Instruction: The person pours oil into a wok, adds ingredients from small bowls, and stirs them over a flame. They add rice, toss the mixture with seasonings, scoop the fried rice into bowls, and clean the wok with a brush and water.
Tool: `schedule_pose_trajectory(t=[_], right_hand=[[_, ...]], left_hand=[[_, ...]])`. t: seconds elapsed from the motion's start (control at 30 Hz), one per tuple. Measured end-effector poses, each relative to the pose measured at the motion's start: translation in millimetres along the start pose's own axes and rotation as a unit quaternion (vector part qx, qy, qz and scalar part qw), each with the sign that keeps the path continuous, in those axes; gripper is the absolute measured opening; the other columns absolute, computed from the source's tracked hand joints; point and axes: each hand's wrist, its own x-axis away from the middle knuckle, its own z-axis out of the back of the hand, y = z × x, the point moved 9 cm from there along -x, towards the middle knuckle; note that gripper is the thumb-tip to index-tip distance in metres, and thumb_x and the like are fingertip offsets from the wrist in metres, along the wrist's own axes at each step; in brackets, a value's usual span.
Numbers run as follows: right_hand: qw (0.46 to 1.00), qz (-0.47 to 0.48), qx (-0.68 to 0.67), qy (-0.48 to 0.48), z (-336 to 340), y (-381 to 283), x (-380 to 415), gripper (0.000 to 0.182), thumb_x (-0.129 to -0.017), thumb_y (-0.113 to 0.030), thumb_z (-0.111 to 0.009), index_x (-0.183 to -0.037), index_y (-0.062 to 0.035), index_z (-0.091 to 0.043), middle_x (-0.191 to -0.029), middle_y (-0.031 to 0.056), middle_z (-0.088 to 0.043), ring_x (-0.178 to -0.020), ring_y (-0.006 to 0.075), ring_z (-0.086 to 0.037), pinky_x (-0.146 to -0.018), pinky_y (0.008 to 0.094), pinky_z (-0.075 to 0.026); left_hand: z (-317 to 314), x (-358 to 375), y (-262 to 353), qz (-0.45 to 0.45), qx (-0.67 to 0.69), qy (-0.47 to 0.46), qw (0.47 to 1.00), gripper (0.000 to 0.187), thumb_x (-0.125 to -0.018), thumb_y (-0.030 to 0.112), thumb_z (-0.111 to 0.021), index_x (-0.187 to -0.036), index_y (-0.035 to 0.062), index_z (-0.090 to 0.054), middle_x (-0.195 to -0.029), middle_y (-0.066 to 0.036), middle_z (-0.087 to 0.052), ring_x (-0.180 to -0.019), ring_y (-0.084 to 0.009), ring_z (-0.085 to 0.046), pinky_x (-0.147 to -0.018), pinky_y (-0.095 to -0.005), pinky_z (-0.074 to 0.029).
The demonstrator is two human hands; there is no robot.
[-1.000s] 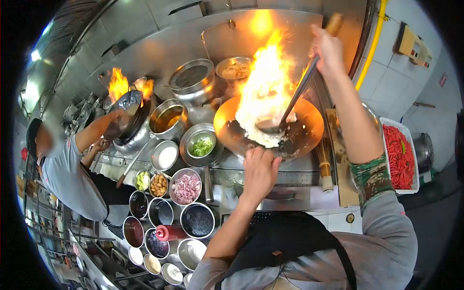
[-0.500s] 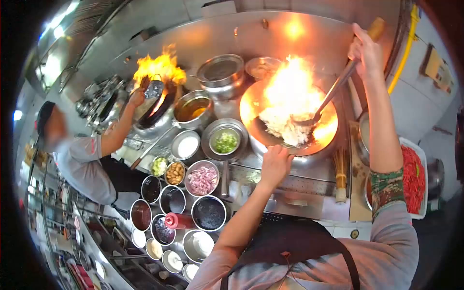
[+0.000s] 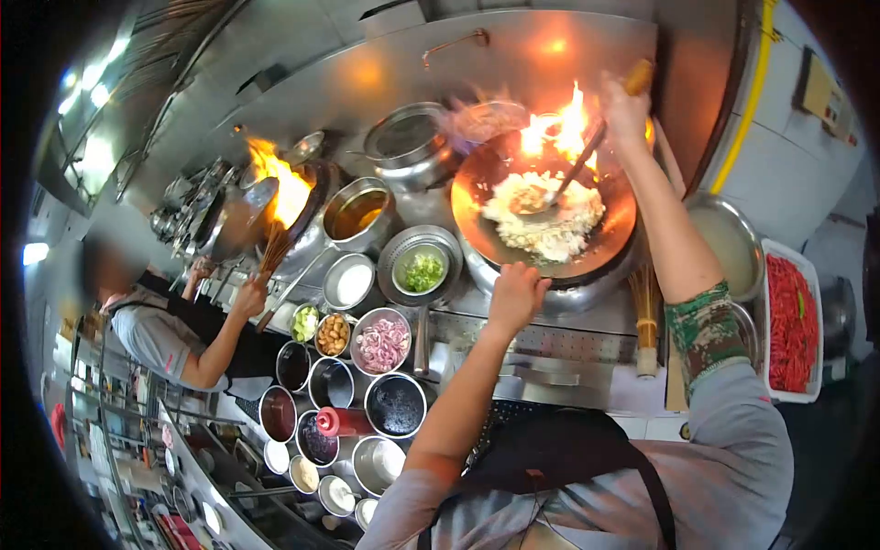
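A wok (image 3: pixel 472 197) sits on the burner, with flames (image 3: pixel 561 130) rising at its back. Pale, crumbly food that looks like rice (image 3: pixel 550 234) lies heaped inside. My left hand (image 3: pixel 520 291) is closed at the wok's near rim; any cloth or handle under the fingers is hidden. My right hand (image 3: pixel 626 115), slightly blurred, is wrapped round the wooden-ended handle of a long metal ladle (image 3: pixel 579 165). The ladle's head is down in the food, near the middle of the wok.
To the left stand a bowl of chopped greens (image 3: pixel 423 272), a bowl of sliced pink meat (image 3: pixel 382 346), a pot of oil (image 3: pixel 353 215) and several sauce tins. A co-worker (image 3: pixel 174 330) handles a bamboo brush (image 3: pixel 273 249) by another flaming wok. A tray of red shreds (image 3: pixel 793 321) lies right.
The wok's fire has shrunk, uncovering the food. My right hand and the ladle have moved left. The co-worker's raised hand has come down with the brush, and that wok's flames are smaller.
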Motion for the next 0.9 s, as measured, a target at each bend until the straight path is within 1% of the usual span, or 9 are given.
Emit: schedule_pose_trajectory(t=[0.07, 0.2, 0.27, 0.33, 0.43, 0.6, 0.67, 0.77, 0.9], right_hand=[[0.989, -0.112, 0.091, -0.035, -17.2, -30.7, 9.9, 0.016, -0.089, -0.020, -0.063, -0.082, -0.0105, -0.052, -0.057, -0.0047, -0.040, -0.044, 0.0063, -0.035, -0.040, 0.0274, -0.031], [0.980, -0.177, -0.063, -0.067, -18.3, -96.1, 7.7, 0.019, -0.090, -0.016, -0.057, -0.074, -0.0077, -0.050, -0.053, -0.0045, -0.027, -0.041, 0.0095, -0.027, -0.039, 0.0318, -0.028], [0.984, -0.155, -0.016, -0.082, -20.7, -88.0, 17.9, 0.018, -0.090, -0.018, -0.057, -0.088, -0.0007, -0.062, -0.053, -0.0002, -0.038, -0.041, 0.0136, -0.036, -0.041, 0.0311, -0.030], [0.987, -0.043, 0.117, -0.099, -28.3, -102.3, 37.4, 0.020, -0.087, -0.018, -0.062, -0.076, -0.0009, -0.058, -0.051, 0.0019, -0.043, -0.039, 0.0158, -0.042, -0.041, 0.0352, -0.035], [0.998, -0.035, 0.048, -0.025, -10.6, -88.4, 45.0, 0.022, -0.086, -0.014, -0.068, -0.073, -0.0082, -0.051, -0.053, -0.0014, -0.041, -0.039, 0.0124, -0.036, -0.040, 0.0311, -0.032], [0.993, -0.064, -0.091, -0.031, 13.3, -131.7, 44.9, 0.024, -0.087, -0.020, -0.069, -0.076, -0.0119, -0.049, -0.052, -0.0044, -0.035, -0.041, 0.0098, -0.033, -0.041, 0.0293, -0.029], [0.997, -0.066, -0.040, -0.025, -7.2, -132.1, 58.6, 0.021, -0.087, -0.020, -0.069, -0.076, -0.0102, -0.053, -0.052, -0.0039, -0.037, -0.041, 0.0102, -0.033, -0.041, 0.0295, -0.031], [0.989, -0.028, 0.143, 0.013, -29.3, -118.5, 75.0, 0.030, -0.087, -0.020, -0.068, -0.063, -0.0098, -0.051, -0.053, -0.0014, -0.046, -0.042, 0.0100, -0.041, -0.042, 0.0298, -0.036], [0.984, 0.094, 0.146, -0.036, -36.9, -133.1, 93.5, 0.035, -0.088, -0.021, -0.067, -0.062, -0.0111, -0.047, -0.052, -0.0026, -0.044, -0.041, 0.0088, -0.040, -0.040, 0.0289, -0.035]], left_hand=[[3.8, 5.4, 4.1, 0.003, 0.001, -0.003, 1.000, 0.019, -0.083, 0.022, -0.068, -0.082, 0.0038, -0.061, -0.088, -0.016, -0.057, -0.084, -0.0370, -0.054, -0.072, -0.0475, -0.047], [77.9, 8.6, 77.6, 0.011, 0.059, 0.011, 0.998, 0.018, -0.082, 0.017, -0.069, -0.079, 0.0037, -0.057, -0.087, -0.015, -0.055, -0.085, -0.0370, -0.052, -0.072, -0.0483, -0.044], [81.2, 13.4, 87.8, -0.001, 0.024, 0.051, 0.998, 0.017, -0.082, 0.016, -0.069, -0.083, 0.0049, -0.055, -0.086, -0.014, -0.053, -0.087, -0.0355, -0.051, -0.072, -0.0475, -0.042], [53.6, 11.2, 65.0, -0.022, 0.025, 0.066, 0.997, 0.017, -0.083, 0.016, -0.069, -0.085, 0.0053, -0.055, -0.086, -0.014, -0.052, -0.087, -0.0353, -0.051, -0.072, -0.0469, -0.042], [12.0, 59.3, 36.2, 0.034, -0.010, 0.010, 0.999, 0.018, -0.083, 0.018, -0.068, -0.083, 0.0048, -0.056, -0.088, -0.015, -0.053, -0.087, -0.0367, -0.051, -0.072, -0.0471, -0.042], [85.2, 86.6, 93.3, -0.010, 0.014, 0.064, 0.998, 0.021, -0.082, 0.020, -0.069, -0.084, 0.0030, -0.057, -0.089, -0.016, -0.053, -0.089, -0.0374, -0.051, -0.072, -0.0483, -0.042], [111.0, 40.5, 91.1, -0.008, 0.071, 0.089, 0.993, 0.019, -0.084, 0.020, -0.068, -0.088, 0.0035, -0.058, -0.092, -0.016, -0.054, -0.090, -0.0372, -0.051, -0.074, -0.0487, -0.042], [69.0, 22.2, 66.5, -0.004, 0.073, 0.086, 0.994, 0.011, -0.081, 0.009, -0.067, -0.088, 0.0038, -0.060, -0.089, -0.017, -0.055, -0.088, -0.0380, -0.052, -0.077, -0.0485, -0.042], [31.4, 85.0, 50.3, 0.016, 0.039, 0.044, 0.998, 0.015, -0.083, 0.013, -0.067, -0.094, 0.0047, -0.061, -0.093, -0.017, -0.055, -0.092, -0.0382, -0.052, -0.077, -0.0493, -0.042]])
